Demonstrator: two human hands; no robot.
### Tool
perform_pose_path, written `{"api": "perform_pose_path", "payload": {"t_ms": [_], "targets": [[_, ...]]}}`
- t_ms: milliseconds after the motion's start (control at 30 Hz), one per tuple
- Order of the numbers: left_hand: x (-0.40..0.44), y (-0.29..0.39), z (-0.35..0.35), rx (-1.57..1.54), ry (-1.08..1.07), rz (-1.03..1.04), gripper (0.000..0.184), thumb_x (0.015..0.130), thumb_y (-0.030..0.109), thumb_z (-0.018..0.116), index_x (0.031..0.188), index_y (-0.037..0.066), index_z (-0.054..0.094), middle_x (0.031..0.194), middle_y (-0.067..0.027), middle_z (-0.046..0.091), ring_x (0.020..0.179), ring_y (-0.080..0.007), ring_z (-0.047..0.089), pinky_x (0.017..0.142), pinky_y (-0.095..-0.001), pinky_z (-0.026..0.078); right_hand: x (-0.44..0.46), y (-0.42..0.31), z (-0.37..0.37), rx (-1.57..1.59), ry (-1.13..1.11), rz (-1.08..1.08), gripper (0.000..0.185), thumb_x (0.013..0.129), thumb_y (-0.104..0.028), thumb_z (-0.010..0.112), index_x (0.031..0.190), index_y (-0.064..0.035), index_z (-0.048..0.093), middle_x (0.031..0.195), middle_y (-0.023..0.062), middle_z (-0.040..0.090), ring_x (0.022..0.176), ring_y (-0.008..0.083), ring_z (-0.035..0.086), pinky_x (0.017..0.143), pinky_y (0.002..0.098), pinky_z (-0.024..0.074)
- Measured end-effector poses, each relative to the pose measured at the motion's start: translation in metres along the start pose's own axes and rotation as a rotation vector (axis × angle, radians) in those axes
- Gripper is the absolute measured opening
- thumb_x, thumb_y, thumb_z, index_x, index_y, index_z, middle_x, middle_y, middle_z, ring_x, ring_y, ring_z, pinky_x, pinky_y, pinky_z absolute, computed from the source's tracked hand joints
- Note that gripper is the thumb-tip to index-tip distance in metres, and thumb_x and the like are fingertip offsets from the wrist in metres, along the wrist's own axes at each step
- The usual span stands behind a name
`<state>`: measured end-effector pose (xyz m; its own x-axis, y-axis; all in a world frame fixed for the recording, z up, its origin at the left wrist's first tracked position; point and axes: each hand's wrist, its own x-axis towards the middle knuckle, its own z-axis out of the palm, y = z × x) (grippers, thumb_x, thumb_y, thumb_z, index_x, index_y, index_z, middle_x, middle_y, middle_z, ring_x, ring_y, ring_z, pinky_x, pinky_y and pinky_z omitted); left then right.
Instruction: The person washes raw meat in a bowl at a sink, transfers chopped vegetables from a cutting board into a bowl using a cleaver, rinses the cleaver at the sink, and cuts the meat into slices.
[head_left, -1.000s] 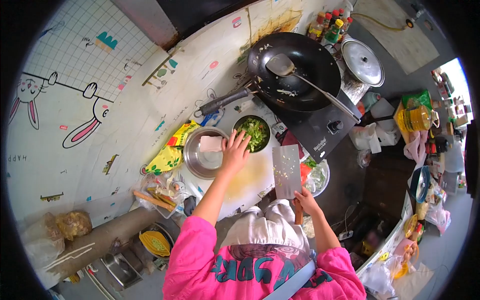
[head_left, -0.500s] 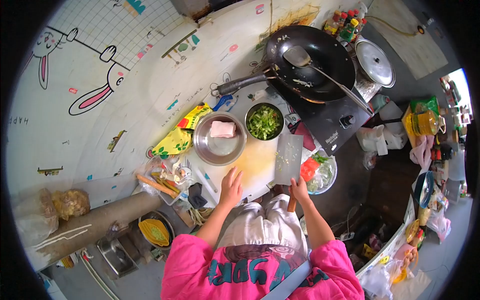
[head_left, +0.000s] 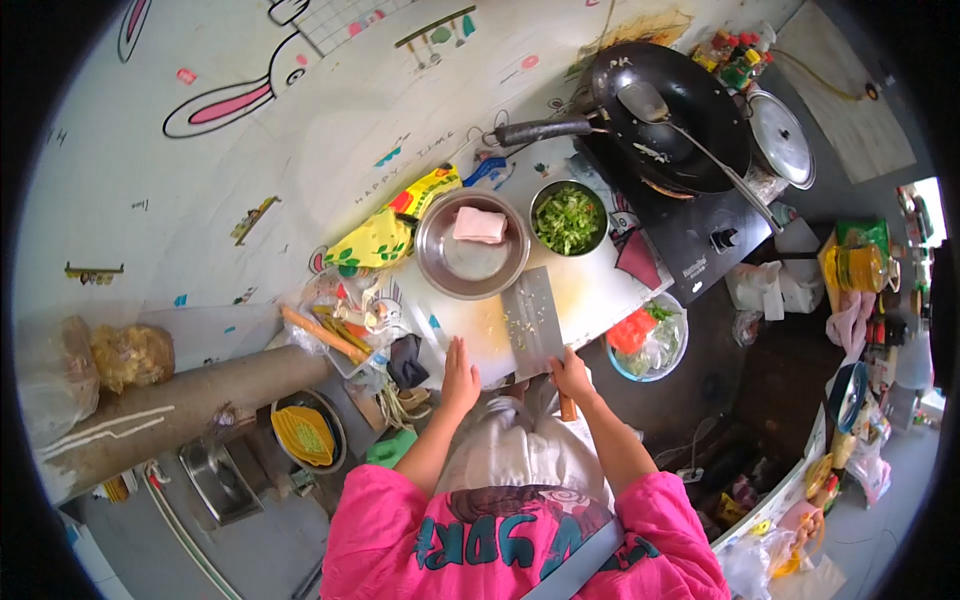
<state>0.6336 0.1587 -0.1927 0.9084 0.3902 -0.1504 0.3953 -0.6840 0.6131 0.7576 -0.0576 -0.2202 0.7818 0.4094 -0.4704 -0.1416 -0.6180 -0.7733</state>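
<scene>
While the right hand (head_left: pixel 571 374) has the cleaver (head_left: pixel 533 320), the left hand (head_left: pixel 461 377) is empty

Cleaver: over the near edge of the white worktop (head_left: pixel 585 295), flat of the blade facing up toward the camera, food bits stuck on it. Handle (head_left: pixel 567 405) projects past that edge, over the lap.

Risks, my read: far end of the blade overlaps the rim of the metal bowl (head_left: pixel 421 252) in this view; contact can't be told. A careless swing could knock the bowl or drop bits onto the meat (head_left: pixel 480 225) inside. Loose grip plus overhang could send the cleaver lapward. Left fingers near the blade: cut risk if either hand drifts sideways. Greens bowl (head_left: pixel 569 218), near the far edge, looks safer.

Pose: right forearm angles in from the right, fingers closed around the handle by the blade's heel. Left forearm angles in from the left; fingers straight, close together, gripping nothing, near edge, left of the blade.
</scene>
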Motion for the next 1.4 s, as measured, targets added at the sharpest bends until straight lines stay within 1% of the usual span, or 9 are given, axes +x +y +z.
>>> {"api": "perform_pose_path", "payload": {"t_ms": [233,333,433,533,633,767,967,1133,1400], "targets": [[-0.031,-0.007,0.004,-0.009,0.109,-0.074,0.059,0.083,0.007,0.047,0.133,-0.007,0.019,0.136,-0.028,0.025,0.127,-0.0408,0.025,0.106,-0.0442,0.022,-0.011,-0.002,0.024,-0.133,-0.109,-0.088,0.024,0.085,-0.017,0.053,0.089,0.0055,0.048,0.064,0.0168,0.058,0.053,0.0223,0.059,0.051,0.0342,0.0469],[-0.051,-0.008,0.011,-0.051,0.229,-0.111,0.056,0.086,0.009,0.045,0.133,-0.007,0.021,0.136,-0.0285,0.026,0.127,-0.0411,0.024,0.106,-0.0441,0.021,-0.026,-0.029,0.024,-0.021,-0.263,0.008,0.022,0.086,-0.017,0.052,0.088,0.0045,0.049,0.065,0.0137,0.059,0.054,0.019,0.059,0.051,0.0324,0.0467],[-0.077,-0.014,0.02,-0.105,0.427,-0.219,0.053,0.089,0.013,0.044,0.132,-0.008,0.023,0.136,-0.0286,0.026,0.127,-0.0414,0.024,0.106,-0.0438,0.02,-0.039,-0.007,0.05,0.121,-0.447,0.057,0.018,0.089,-0.016,0.05,0.089,0.0014,0.049,0.066,0.0076,0.057,0.054,0.014,0.055,0.049,0.0291,0.045],[-0.117,-0.02,0.019,-0.33,0.627,-0.463,0.049,0.092,0.02,0.038,0.131,-0.009,0.026,0.138,-0.0257,0.026,0.129,-0.0359,0.024,0.107,-0.0389,0.018,-0.07,-0.005,0.057,0.323,-0.642,0.169,0.013,0.091,-0.015,0.048,0.091,-0.0016,0.048,0.068,0.0026,0.052,0.054,0.0105,0.049,0.049,0.0262,0.0429],[-0.17,-0.026,0.015,-0.63,0.739,-0.581,0.052,0.095,0.027,0.032,0.133,-0.008,0.024,0.14,-0.0202,0.025,0.131,-0.0283,0.024,0.107,-0.0334,0.016,-0.105,-0.015,0.058,0.444,-0.801,0.257,0.014,0.091,-0.016,0.048,0.095,-0.0033,0.045,0.074,0.0032,0.051,0.056,0.0109,0.048,0.051,0.0255,0.0428],[-0.242,-0.044,0.008,-1.109,0.755,-0.74,0.062,0.093,0.048,0.026,0.14,0.009,0.018,0.145,-0.0086,0.02,0.134,-0.0218,0.015,0.107,-0.0409,0.011,-0.141,-0.034,0.061,0.38,-0.927,0.249,0.014,0.092,-0.016,0.047,0.098,-0.0039,0.044,0.076,0.0035,0.05,0.057,0.0116,0.048,0.053,0.026,0.043],[-0.292,-0.007,-0.039,-1.584,0.878,-0.636,0.067,0.091,0.055,0.022,0.14,0.009,0.019,0.146,-0.009,0.019,0.135,-0.0245,0.014,0.107,-0.0413,0.012,-0.186,-0.081,0.078,0.306,-1.011,0.122,0.014,0.092,-0.016,0.047,0.099,-0.004,0.045,0.074,0.0032,0.049,0.056,0.0113,0.047,0.052,0.0249,0.0432],[-0.342,-0.005,-0.081,-1.844,0.94,-0.553,0.068,0.09,0.057,0.017,0.136,0.007,0.028,0.139,-0.0076,0.032,0.129,-0.0224,0.026,0.102,-0.0383,0.02,-0.247,-0.141,0.105,0.216,-1.051,0.095,0.015,0.092,-0.017,0.047,0.1,-0.0046,0.043,0.073,0.0043,0.048,0.054,0.013,0.048,0.049,0.0253,0.0424],[-0.478,-0.072,-0.147,-2.079,0.955,-0.267,0.072,0.09,0.056,0.018,0.135,0.001,0.026,0.14,-0.0133,0.031,0.128,-0.0271,0.029,0.104,-0.0402,0.021,-0.343,-0.152,0.231,0.181,-1.083,-0.019,0.015,0.091,-0.013,0.047,0.1,-0.0015,0.046,0.072,0.0034,0.051,0.052,0.0111,0.047,0.048,0.0254,0.0414]]}}
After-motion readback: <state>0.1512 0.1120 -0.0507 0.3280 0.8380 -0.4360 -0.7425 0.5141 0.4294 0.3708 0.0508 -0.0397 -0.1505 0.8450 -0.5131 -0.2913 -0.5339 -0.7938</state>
